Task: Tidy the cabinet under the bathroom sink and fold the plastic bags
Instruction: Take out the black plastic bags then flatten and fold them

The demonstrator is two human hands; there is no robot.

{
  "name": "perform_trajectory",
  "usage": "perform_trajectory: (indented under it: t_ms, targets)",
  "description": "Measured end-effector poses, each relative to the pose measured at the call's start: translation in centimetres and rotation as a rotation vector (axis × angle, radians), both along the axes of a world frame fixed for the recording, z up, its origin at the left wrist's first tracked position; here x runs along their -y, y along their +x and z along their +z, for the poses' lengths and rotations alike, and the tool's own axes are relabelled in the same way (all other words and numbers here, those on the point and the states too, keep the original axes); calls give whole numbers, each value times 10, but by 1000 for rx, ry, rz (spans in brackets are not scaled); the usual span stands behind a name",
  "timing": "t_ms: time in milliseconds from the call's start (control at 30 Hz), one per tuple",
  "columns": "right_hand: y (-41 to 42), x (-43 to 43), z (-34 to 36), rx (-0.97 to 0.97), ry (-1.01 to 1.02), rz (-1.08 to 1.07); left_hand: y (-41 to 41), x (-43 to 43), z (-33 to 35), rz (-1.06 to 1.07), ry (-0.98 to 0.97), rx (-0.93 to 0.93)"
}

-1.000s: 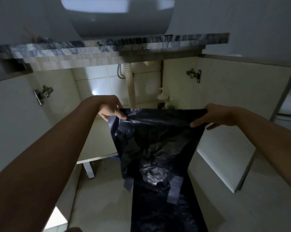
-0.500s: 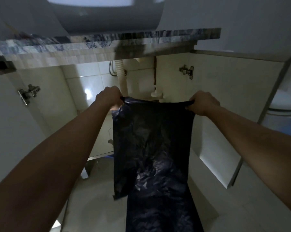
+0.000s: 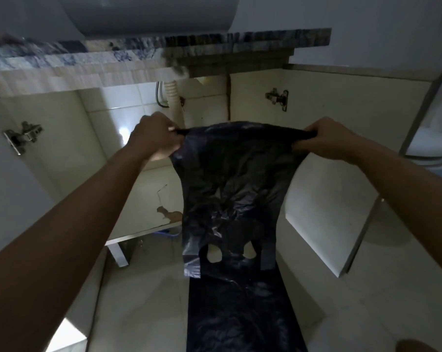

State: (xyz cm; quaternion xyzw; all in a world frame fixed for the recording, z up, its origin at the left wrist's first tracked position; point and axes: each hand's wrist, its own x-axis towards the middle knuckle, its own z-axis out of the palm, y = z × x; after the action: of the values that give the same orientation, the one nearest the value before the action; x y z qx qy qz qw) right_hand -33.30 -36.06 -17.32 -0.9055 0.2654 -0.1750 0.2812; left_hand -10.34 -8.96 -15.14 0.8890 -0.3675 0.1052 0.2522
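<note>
A black plastic bag (image 3: 230,179) hangs in front of the open cabinet (image 3: 143,194) under the sink, its bottom edge stretched taut at the top and its two handle loops dangling at the lower end. My left hand (image 3: 155,137) grips the bag's left top corner. At the right top corner my right hand (image 3: 321,138) grips the other end. A second black bag (image 3: 240,316) lies flat on the floor below the hanging one.
Both cabinet doors stand open: the left door (image 3: 24,174) and the right door (image 3: 346,153). A white drain hose (image 3: 173,97) runs down the back. The marble counter edge (image 3: 164,47) and basin are overhead. A toilet (image 3: 430,146) is at the right.
Both hands have raised the bag and closed into fists on its top corners. The bag now hangs longer, with its handle loops showing at the bottom.
</note>
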Motion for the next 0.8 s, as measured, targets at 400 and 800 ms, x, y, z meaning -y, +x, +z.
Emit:
perform_trajectory:
  t_ms: [400, 800]
  targets:
    - [-47, -24, -135, -961, 431, 71, -46, -19, -129, -100, 952, -748]
    - [-60, -70, -287, -1030, 295, 80, -70, -34, -272, -121, 1180, -889]
